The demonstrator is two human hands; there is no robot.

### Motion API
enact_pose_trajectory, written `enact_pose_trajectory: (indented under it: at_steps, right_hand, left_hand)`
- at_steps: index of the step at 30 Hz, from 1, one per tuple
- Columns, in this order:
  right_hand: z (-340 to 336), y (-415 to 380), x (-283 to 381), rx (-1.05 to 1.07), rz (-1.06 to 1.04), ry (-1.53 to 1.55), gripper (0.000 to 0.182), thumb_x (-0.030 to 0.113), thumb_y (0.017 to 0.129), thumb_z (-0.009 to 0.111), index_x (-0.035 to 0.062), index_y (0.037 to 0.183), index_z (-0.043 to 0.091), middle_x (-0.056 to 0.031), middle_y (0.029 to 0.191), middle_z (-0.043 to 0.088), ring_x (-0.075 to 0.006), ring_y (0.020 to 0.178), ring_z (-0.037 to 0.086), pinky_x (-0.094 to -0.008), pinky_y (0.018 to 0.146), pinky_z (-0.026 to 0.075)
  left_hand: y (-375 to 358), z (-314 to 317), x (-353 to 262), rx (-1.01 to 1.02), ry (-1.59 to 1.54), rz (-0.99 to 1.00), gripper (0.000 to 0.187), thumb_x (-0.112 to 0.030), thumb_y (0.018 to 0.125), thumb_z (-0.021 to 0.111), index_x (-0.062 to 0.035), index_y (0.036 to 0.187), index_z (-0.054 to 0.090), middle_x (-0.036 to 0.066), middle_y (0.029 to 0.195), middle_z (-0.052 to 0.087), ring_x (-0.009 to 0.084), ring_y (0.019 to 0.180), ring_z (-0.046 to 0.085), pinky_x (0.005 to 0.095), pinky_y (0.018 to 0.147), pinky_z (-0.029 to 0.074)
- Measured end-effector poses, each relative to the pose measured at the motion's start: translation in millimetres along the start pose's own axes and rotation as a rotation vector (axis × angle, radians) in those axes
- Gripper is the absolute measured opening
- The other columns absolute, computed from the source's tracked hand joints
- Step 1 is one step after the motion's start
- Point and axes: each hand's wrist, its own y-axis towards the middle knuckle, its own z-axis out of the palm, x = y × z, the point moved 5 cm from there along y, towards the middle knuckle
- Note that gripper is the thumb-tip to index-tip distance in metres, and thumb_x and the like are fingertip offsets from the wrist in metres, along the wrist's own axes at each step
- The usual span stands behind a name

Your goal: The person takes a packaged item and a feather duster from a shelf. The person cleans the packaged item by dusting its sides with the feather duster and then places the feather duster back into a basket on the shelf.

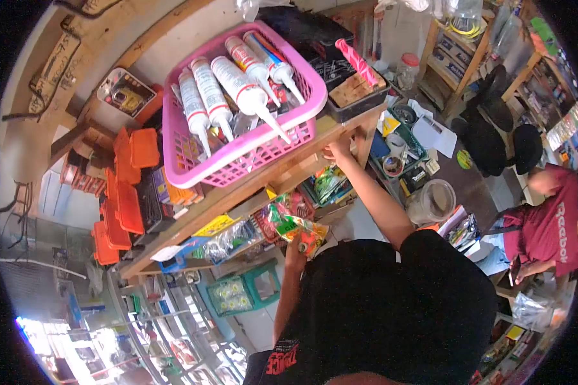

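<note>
My left hand (pixel 295 249) is closed on a shiny plastic packet (pixel 309 236) coloured green, orange and yellow, held in front of my black shirt. My right hand (pixel 338 149) reaches up to the wooden shelf (pixel 289 160), its fingers curled at the shelf's front; whatever they hold, if anything, is hidden. Just above stands a pink plastic basket (pixel 237 168) with several sealant tubes (pixel 236 82), white nozzles pointing towards me. Below the right hand, a bin of small colourful packets (pixel 327 183) sits on a lower level.
Orange boxes (pixel 127 205) line the left side. A black tray (pixel 356 109) with a pink-wrapped stick (pixel 356 61) stands right of the basket. On the right are a cluttered table (pixel 472 179), a clear tub (pixel 433 202) and a person in a maroon shirt (pixel 555 221). A green stool (pixel 257 289) stands below.
</note>
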Motion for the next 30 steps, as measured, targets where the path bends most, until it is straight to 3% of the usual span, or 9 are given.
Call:
enact_pose_trajectory:
  at_steps: [2, 7, 10, 11, 14, 18, 22, 27, 30]
  right_hand:
    - [10, 1, -10, 0.048, 0.117, 0.035, 0.053, 0.027, 0.086, 0.064, 0.0139, 0.13, 0.038, -0.0099, 0.108, 0.06, -0.0264, 0.091, 0.065, -0.05, 0.077, 0.056]
    - [10, -10, 10, -0.121, 0.097, -0.019, 0.05, 0.022, 0.083, 0.069, 0.0096, 0.124, 0.044, -0.0143, 0.102, 0.062, -0.026, 0.082, 0.067, -0.0475, 0.073, 0.059]
    - [8, 5, 4, -0.091, 0.045, -0.014, 0.073, 0.027, 0.078, 0.073, 0.0157, 0.135, 0.027, -0.0193, 0.116, 0.05, -0.0327, 0.09, 0.063, -0.0465, 0.067, 0.061]
    - [8, 12, 0, -0.101, 0.041, -0.01, 0.089, 0.033, 0.074, 0.076, 0.0202, 0.14, 0.017, -0.0219, 0.124, 0.04, -0.0373, 0.099, 0.059, -0.0471, 0.067, 0.061]
    - [0, -17, 14, -0.237, -0.035, -0.109, 0.101, 0.04, 0.07, 0.078, 0.0192, 0.144, 0.013, -0.0286, 0.128, 0.037, -0.0464, 0.105, 0.055, -0.0512, 0.077, 0.058]
    - [-1, -60, 36, -0.444, -0.115, -0.339, 0.093, 0.034, 0.075, 0.074, 0.0196, 0.146, 0.015, -0.0286, 0.125, 0.044, -0.045, 0.103, 0.057, -0.0507, 0.085, 0.054]
    - [-5, -91, 49, -0.542, -0.034, -0.308, 0.087, 0.029, 0.076, 0.072, 0.019, 0.145, 0.019, -0.0292, 0.126, 0.043, -0.0463, 0.105, 0.055, -0.0512, 0.095, 0.046]
    - [-25, -113, 47, -0.594, 0.021, -0.272, 0.079, 0.019, 0.071, 0.068, 0.0131, 0.139, 0.027, -0.031, 0.119, 0.044, -0.0462, 0.1, 0.058, -0.0533, 0.087, 0.05]
    - [-29, -131, 52, -0.675, -0.004, -0.352, 0.078, 0.015, 0.068, 0.068, 0.0075, 0.136, 0.03, -0.028, 0.115, 0.048, -0.0449, 0.099, 0.059, -0.0525, 0.086, 0.051]
  left_hand:
    - [-6, -3, 33, -0.14, -0.855, -0.337, 0.039, -0.028, 0.098, 0.047, 0.0004, 0.125, 0.048, 0.015, 0.121, 0.059, 0.0263, 0.109, 0.059, 0.041, 0.095, 0.048]
    - [-37, -13, 54, -0.196, -0.924, -0.311, 0.041, -0.03, 0.097, 0.047, -0.0008, 0.126, 0.048, 0.014, 0.119, 0.059, 0.0281, 0.108, 0.059, 0.0419, 0.095, 0.048]
    - [-44, -14, 63, -0.169, -0.952, -0.301, 0.041, -0.03, 0.097, 0.048, -0.0009, 0.126, 0.047, 0.014, 0.119, 0.059, 0.0275, 0.108, 0.059, 0.0414, 0.095, 0.048]
    - [-48, -12, 59, -0.164, -0.933, -0.311, 0.041, -0.03, 0.097, 0.048, -0.0009, 0.126, 0.047, 0.014, 0.119, 0.059, 0.0272, 0.108, 0.059, 0.0413, 0.094, 0.048]
    - [-54, -15, 76, -0.164, -0.946, -0.343, 0.04, -0.029, 0.097, 0.049, -0.0009, 0.126, 0.047, 0.014, 0.119, 0.06, 0.0267, 0.107, 0.06, 0.0411, 0.094, 0.049]
    - [-70, -3, 39, -0.248, -0.8, -0.352, 0.04, -0.028, 0.097, 0.049, -0.0012, 0.126, 0.047, 0.014, 0.118, 0.06, 0.027, 0.107, 0.06, 0.0411, 0.094, 0.049]
    - [-72, -11, 74, -0.166, -0.862, -0.329, 0.04, -0.028, 0.096, 0.05, -0.0013, 0.126, 0.047, 0.014, 0.117, 0.061, 0.0276, 0.106, 0.061, 0.0421, 0.094, 0.05]
    - [-86, -9, 57, -0.181, -0.836, -0.354, 0.041, -0.03, 0.096, 0.05, -0.0017, 0.125, 0.048, 0.015, 0.117, 0.061, 0.0283, 0.105, 0.062, 0.0427, 0.092, 0.05]
    - [-81, -20, 79, -0.131, -0.892, -0.366, 0.042, -0.031, 0.096, 0.049, -0.0017, 0.126, 0.048, 0.016, 0.118, 0.061, 0.0291, 0.106, 0.062, 0.0431, 0.093, 0.05]
